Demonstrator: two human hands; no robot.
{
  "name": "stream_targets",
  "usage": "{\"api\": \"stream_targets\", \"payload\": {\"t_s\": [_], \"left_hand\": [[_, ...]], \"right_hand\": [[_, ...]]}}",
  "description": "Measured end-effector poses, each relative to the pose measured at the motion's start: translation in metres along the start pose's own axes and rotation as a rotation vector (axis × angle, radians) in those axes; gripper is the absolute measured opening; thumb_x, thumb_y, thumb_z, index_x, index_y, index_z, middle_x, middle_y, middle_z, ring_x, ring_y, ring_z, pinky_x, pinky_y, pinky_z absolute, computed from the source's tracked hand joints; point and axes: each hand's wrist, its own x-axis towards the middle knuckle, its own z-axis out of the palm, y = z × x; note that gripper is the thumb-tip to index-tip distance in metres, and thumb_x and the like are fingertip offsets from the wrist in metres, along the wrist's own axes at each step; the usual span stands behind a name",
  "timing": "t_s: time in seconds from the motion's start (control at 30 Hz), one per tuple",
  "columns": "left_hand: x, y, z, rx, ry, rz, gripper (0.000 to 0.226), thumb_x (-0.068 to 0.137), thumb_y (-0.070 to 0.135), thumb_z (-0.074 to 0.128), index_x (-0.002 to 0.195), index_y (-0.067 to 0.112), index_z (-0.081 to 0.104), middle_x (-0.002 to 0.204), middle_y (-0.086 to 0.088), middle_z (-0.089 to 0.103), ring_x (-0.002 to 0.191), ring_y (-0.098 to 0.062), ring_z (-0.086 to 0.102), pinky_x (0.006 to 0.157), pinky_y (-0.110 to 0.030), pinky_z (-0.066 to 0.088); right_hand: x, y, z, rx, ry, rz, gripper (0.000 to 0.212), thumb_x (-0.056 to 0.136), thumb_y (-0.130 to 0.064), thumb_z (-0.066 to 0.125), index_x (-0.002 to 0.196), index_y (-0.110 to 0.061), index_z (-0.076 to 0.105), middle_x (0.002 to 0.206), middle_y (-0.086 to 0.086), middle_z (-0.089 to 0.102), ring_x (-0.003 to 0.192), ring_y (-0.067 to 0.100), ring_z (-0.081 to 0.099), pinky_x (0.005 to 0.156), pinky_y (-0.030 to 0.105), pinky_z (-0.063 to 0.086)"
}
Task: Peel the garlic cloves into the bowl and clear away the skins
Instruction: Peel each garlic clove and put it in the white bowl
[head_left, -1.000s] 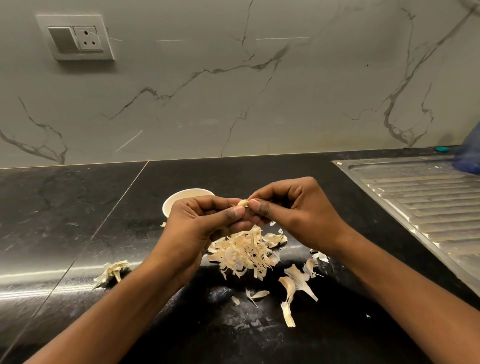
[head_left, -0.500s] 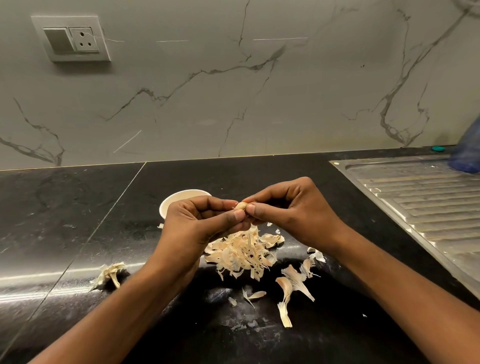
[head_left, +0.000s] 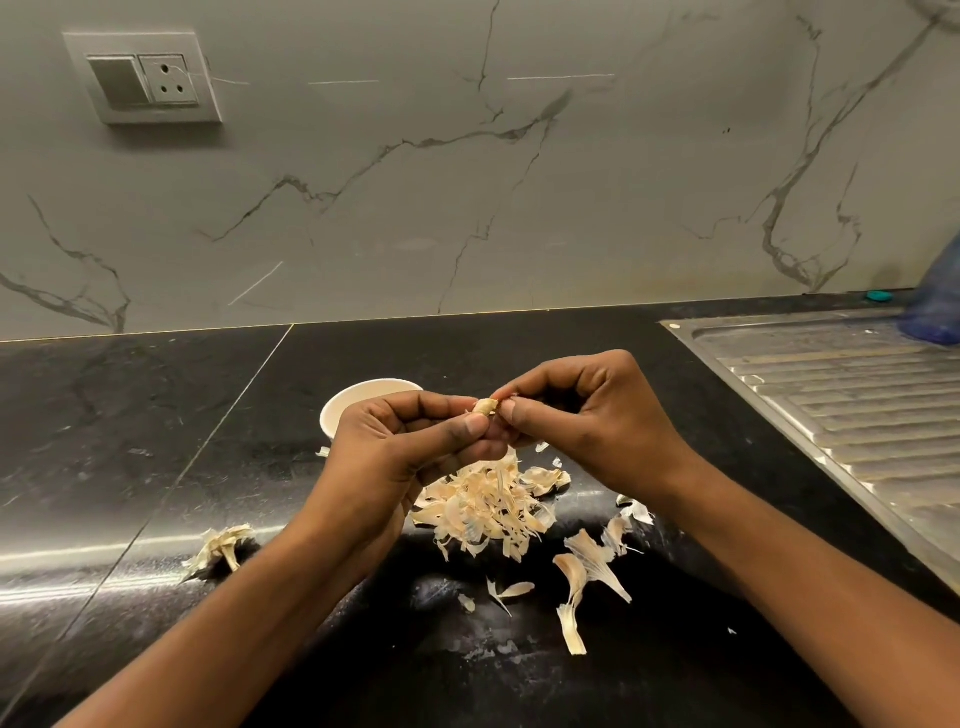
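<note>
Garlic clove (head_left: 485, 406) pinched btwn left hand (head_left: 410, 452) + right hand (head_left: 592, 431) (fingers curled), over skins (head_left: 483, 506).

Pale cream garlic skins (head_left: 485, 506) lie on the glossy black counter (head_left: 130, 441) below a grey-veined white marble wall (head_left: 467, 182).

Both bare forearms come in from the lower corners and angle toward each other, the left forearm (head_left: 234, 623) rising from the lower left and the right forearm (head_left: 805, 571) from the lower right. The left hand (head_left: 405, 447) shows its back, fingers curled in toward the palm, its thumb (head_left: 462, 428) stretched rightward with the nail up. The right hand (head_left: 587, 421) faces it, knuckles arched high, fingers bent down and inward, thumb pointing left. The fingertips of the two hands meet, and together they pinch a small garlic clove (head_left: 485, 406).
</note>
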Motion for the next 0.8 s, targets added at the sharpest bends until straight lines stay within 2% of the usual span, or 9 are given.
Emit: {"api": "stream_targets", "payload": {"t_s": [0.1, 0.3, 0.5, 0.63, 0.8], "left_hand": [[0.0000, 0.0012, -0.0007, 0.010, 0.014, 0.006, 0.033, 0.074, -0.001, 0.074, 0.106, -0.011, 0.071, 0.098, -0.029, 0.077, 0.087, -0.036, 0.080, 0.077, -0.032, 0.066], [-0.0011, 0.0019, -0.0010, 0.047, 0.013, 0.023, 0.031, 0.074, -0.001, 0.075, 0.104, -0.009, 0.071, 0.097, -0.027, 0.078, 0.089, -0.038, 0.079, 0.077, -0.031, 0.066], [0.0000, 0.0013, -0.0028, 0.062, 0.004, 0.009, 0.033, 0.077, -0.001, 0.075, 0.108, -0.011, 0.071, 0.099, -0.028, 0.077, 0.089, -0.038, 0.079, 0.079, -0.033, 0.066], [0.0011, 0.0011, -0.0017, 0.045, -0.008, -0.036, 0.034, 0.078, 0.004, 0.073, 0.110, -0.008, 0.073, 0.100, -0.029, 0.077, 0.081, -0.030, 0.079, 0.072, -0.028, 0.065], [0.0014, 0.0023, -0.0013, -0.032, 0.010, -0.086, 0.027, 0.077, 0.003, 0.071, 0.102, -0.006, 0.077, 0.095, -0.029, 0.076, 0.076, -0.028, 0.078, 0.067, -0.025, 0.064]], "right_hand": [[-0.0004, -0.0015, -0.0030, 0.059, -0.041, 0.020, 0.014, 0.094, -0.002, 0.076, 0.107, 0.001, 0.080, 0.095, 0.009, 0.082, 0.084, 0.026, 0.080, 0.075, 0.028, 0.064], [0.0010, -0.0021, -0.0034, 0.004, -0.060, -0.012, 0.020, 0.092, -0.014, 0.079, 0.109, -0.003, 0.081, 0.097, 0.005, 0.082, 0.087, 0.023, 0.080, 0.076, 0.030, 0.065], [0.0025, -0.0015, -0.0040, 0.008, -0.058, -0.007, 0.014, 0.097, -0.010, 0.073, 0.107, -0.001, 0.079, 0.093, 0.009, 0.081, 0.083, 0.025, 0.079, 0.074, 0.029, 0.065], [0.0029, 0.0001, -0.0012, 0.014, -0.035, 0.042, 0.011, 0.099, -0.008, 0.071, 0.103, -0.002, 0.078, 0.087, 0.011, 0.079, 0.075, 0.026, 0.077, 0.069, 0.027, 0.063], [0.0031, -0.0006, -0.0034, 0.033, 0.005, 0.069, 0.011, 0.095, -0.008, 0.077, 0.103, -0.001, 0.079, 0.086, 0.011, 0.079, 0.076, 0.026, 0.078, 0.071, 0.032, 0.065]]}}
